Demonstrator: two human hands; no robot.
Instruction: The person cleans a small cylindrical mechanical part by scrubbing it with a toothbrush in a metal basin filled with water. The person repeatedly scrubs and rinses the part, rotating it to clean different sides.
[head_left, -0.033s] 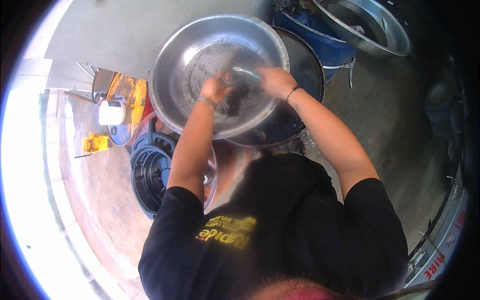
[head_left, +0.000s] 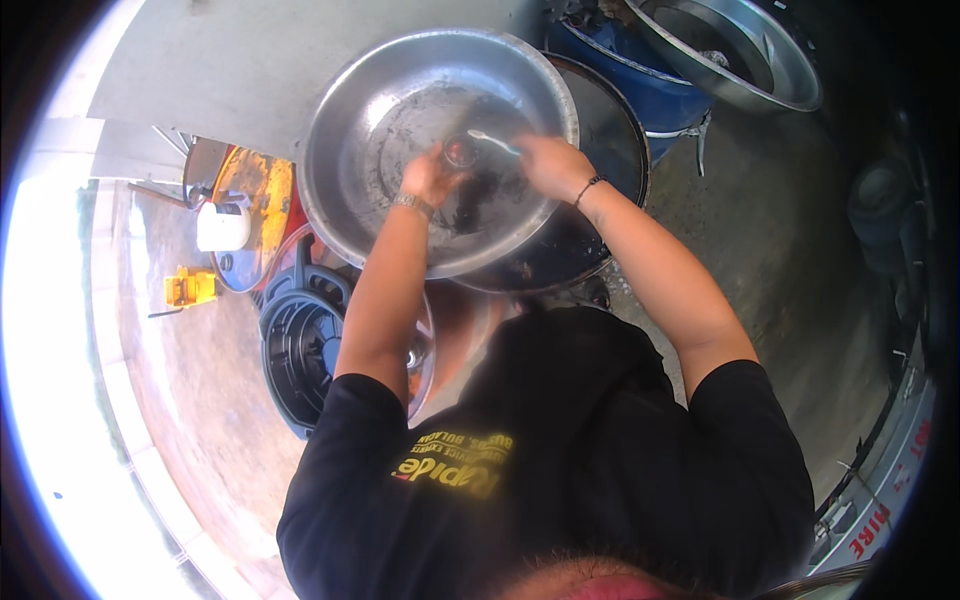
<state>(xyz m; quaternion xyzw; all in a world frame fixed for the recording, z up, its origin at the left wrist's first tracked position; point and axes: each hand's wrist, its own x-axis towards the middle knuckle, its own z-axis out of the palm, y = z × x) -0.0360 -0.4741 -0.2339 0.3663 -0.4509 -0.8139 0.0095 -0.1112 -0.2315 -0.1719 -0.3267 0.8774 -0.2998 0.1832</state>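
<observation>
Both hands are over a wide, shallow metal basin (head_left: 350,110) with dark, wet-looking residue on its bottom. My left hand (head_left: 428,178), a watch on its wrist, is closed on a small round part (head_left: 460,152) with a dark rim and a reddish middle. Its exact kind is too small to make out. My right hand (head_left: 553,165), slightly blurred, grips a toothbrush (head_left: 492,140) with a pale head and a teal handle. The brush head points left, just above and beside the round part; I cannot tell whether they touch.
The basin rests on a dark drum (head_left: 610,130). Behind it at right stand a blue drum (head_left: 640,85) and another metal basin (head_left: 790,75). A black drain pan (head_left: 285,375) lies near my left arm. Farther left are a yellow-topped drum (head_left: 262,195), a white container (head_left: 224,226) and a yellow bucket (head_left: 190,287).
Almost nothing differs. The toothbrush and my right hand have shifted very slightly, and my left hand keeps its hold on the round part.
</observation>
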